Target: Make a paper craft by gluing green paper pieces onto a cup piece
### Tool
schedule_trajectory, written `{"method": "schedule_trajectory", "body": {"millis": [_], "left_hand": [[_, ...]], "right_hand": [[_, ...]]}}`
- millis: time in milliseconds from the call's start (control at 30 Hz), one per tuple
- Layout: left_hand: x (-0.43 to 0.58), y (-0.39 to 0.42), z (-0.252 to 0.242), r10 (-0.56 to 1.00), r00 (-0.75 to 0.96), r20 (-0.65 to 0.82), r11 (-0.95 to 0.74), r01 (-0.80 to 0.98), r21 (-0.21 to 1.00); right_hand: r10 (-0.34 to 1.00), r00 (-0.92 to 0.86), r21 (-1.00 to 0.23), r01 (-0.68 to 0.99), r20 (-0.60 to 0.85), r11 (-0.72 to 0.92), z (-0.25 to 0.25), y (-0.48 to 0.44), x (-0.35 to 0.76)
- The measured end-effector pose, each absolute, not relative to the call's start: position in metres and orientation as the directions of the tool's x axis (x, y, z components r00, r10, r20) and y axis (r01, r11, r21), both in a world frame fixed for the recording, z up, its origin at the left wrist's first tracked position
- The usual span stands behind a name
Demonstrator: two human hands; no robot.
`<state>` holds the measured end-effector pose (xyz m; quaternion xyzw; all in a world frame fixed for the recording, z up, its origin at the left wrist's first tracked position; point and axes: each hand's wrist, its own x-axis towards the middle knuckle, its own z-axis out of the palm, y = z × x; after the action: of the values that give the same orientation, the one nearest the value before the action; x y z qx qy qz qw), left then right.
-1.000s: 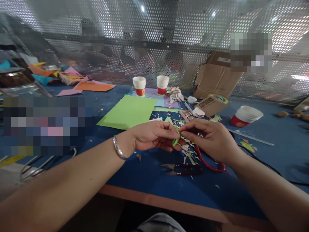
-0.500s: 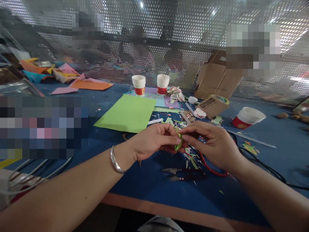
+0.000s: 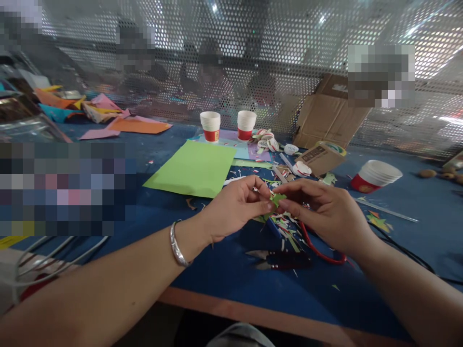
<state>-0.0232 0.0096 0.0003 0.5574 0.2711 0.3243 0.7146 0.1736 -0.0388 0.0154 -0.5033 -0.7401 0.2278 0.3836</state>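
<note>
Between my two hands is a small green paper cutout (image 3: 278, 199), partly covered by fingers. My left hand (image 3: 242, 202), with a silver bangle (image 3: 178, 246) on its wrist, pinches the cutout's left side. Thumb and fingertips of my right hand (image 3: 321, 209) close on its right side. Under the hands lie many narrow paper scraps (image 3: 287, 231) and a blue object (image 3: 273, 228). Dark-handled thread snips (image 3: 278, 259) rest nearer to me, blades pointing left. A light green paper sheet (image 3: 193, 168) lies flat beyond my left hand.
Paper cup stacks (image 3: 210, 127) stand at the back; another cup stack (image 3: 376, 176) tilts at right. A cardboard box (image 3: 321, 118) leans against the perforated metal screen (image 3: 231, 62). Folded coloured paper (image 3: 141, 124) lies at far left. A red cord (image 3: 307, 243) curves beside my right hand.
The green paper cutout has turned and its flat, pointed shape shows more. Both hands have shifted slightly, and a blue object now shows under them. The whole view has moved a little.
</note>
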Motion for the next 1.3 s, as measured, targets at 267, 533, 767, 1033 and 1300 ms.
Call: {"method": "schedule_trajectory", "body": {"millis": [267, 533, 767, 1033, 1300], "left_hand": [[-0.022, 0.008, 0.000, 0.826, 0.564, 0.014, 0.105, -0.177, 0.979], [-0.020, 0.009, -0.001, 0.829, 0.559, -0.011, 0.169, -0.232, 0.958], [-0.020, 0.009, -0.002, 0.818, 0.574, -0.041, 0.219, -0.245, 0.944], [-0.021, 0.010, -0.003, 0.812, 0.582, -0.037, 0.221, -0.249, 0.943], [-0.022, 0.012, -0.004, 0.836, 0.548, -0.019, 0.167, -0.221, 0.961]], "right_hand": [[0.912, -0.126, -0.697, 0.607, 0.390, 0.382, 0.015, -0.042, 0.172], [0.841, -0.252, -0.464, 0.741, 0.479, 0.486, 0.009, -0.042, 0.173], [0.815, -0.291, -0.412, 0.748, 0.501, 0.521, 0.006, -0.042, 0.172], [0.799, -0.341, -0.373, 0.747, 0.495, 0.550, 0.005, -0.042, 0.176], [0.820, -0.287, -0.418, 0.749, 0.495, 0.514, 0.005, -0.040, 0.176]]}}
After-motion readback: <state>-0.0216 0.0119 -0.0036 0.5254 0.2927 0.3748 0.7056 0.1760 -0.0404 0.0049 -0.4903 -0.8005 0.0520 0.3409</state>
